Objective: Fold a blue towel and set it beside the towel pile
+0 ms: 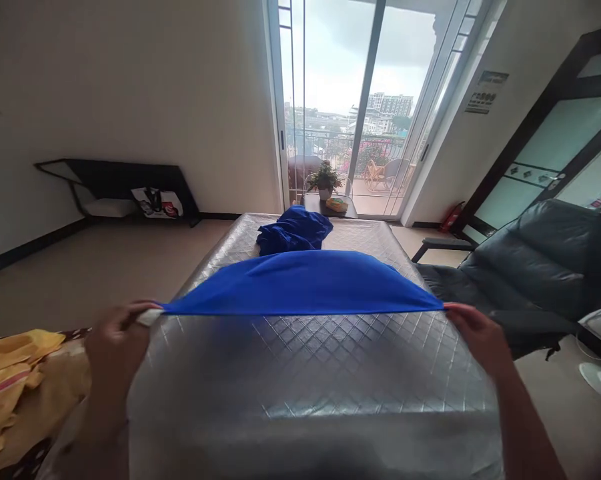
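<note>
Left hand and right hand pinch, wide apart

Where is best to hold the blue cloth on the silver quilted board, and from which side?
Hold the blue cloth by its two near corners from the near side, like the left hand and right hand: that edge runs taut between them, and the rest bulges away.

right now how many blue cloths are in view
2: one cloth held taut between the left hand and right hand, over the quilted silver pad; one bunched heap farther along it. Others could be hidden.
</note>
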A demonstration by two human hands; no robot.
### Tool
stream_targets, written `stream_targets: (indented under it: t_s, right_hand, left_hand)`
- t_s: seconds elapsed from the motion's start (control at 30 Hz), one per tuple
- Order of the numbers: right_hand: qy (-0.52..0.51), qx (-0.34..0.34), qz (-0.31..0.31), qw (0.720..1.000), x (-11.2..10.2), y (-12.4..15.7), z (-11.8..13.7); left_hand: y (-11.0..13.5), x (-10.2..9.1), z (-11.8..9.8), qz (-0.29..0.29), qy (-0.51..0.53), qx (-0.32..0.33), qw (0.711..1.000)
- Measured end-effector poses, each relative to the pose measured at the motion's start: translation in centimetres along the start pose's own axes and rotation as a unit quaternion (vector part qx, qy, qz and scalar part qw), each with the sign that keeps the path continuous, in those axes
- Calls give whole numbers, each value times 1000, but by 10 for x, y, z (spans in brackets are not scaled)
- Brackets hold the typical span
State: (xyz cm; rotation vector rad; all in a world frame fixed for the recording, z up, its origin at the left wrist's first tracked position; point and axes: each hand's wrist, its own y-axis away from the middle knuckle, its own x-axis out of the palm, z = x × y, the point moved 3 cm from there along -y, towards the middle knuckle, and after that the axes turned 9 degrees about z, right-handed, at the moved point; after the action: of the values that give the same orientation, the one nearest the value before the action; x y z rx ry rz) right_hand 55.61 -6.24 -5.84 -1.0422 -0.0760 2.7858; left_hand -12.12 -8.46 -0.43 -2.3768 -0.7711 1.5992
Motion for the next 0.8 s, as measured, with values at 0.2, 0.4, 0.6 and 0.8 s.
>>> stream_targets:
  t_s: [0.2,0.4,0.6,0.8]
  right_hand:
    - [49,-25,120,991,80,29,-69]
    - [87,-33,132,987,76,45,-85]
    - [96,-26,127,987,63,63,-74]
    - [135,-23,121,983,49,91,-79]
  left_hand:
    - [54,65,40,191,5,-19,981]
    - [79,70,56,219,-54,-34,974]
    - [97,62,56,231,-74,-47,969]
    - [112,55,59,240,-100,-54,964]
